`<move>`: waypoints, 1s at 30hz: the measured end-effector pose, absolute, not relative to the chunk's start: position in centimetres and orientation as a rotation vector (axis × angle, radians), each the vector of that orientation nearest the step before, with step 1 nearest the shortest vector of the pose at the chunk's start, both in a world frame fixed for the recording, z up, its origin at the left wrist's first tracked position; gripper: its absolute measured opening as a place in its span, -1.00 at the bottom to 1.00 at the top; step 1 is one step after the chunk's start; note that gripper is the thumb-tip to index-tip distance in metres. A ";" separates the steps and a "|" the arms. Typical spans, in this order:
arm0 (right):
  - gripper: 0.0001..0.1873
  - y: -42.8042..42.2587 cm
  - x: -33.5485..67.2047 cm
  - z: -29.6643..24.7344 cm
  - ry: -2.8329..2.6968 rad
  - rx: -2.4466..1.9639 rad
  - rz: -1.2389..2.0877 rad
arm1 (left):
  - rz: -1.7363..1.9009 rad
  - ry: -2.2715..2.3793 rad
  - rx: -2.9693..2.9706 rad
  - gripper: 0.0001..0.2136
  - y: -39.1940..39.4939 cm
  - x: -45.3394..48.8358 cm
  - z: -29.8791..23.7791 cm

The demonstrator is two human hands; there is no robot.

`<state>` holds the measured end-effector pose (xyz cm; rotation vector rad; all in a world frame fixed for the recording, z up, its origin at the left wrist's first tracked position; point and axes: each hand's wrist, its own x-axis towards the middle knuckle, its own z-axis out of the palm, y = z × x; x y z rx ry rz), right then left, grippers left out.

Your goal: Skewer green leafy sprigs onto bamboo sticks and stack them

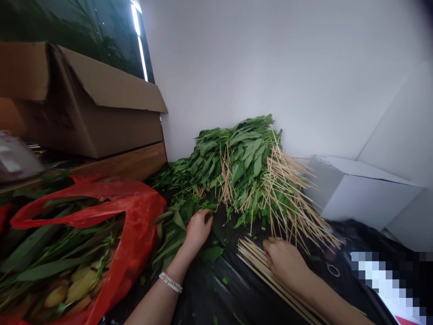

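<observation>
A heap of green leaves threaded on thin bamboo skewers lies against the white wall. My left hand rests palm down on loose leaves at the heap's near edge, fingers curled onto them. My right hand lies on a bundle of bare bamboo skewers on the black plastic sheet, its fingers bent over the sticks. A beaded bracelet sits on my left wrist.
A red plastic bag at the left holds long leaves and yellowish fruit. Behind it stands an open cardboard box on a wooden ledge. A white box lies at the right by the wall.
</observation>
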<state>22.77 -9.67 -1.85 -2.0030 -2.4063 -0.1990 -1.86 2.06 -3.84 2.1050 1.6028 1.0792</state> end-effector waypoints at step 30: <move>-0.77 -7.2 18.0 0.7 -1.977 -1.746 0.103 | 0.955 1.031 2.193 -0.83 -0.5 0.0 -1.6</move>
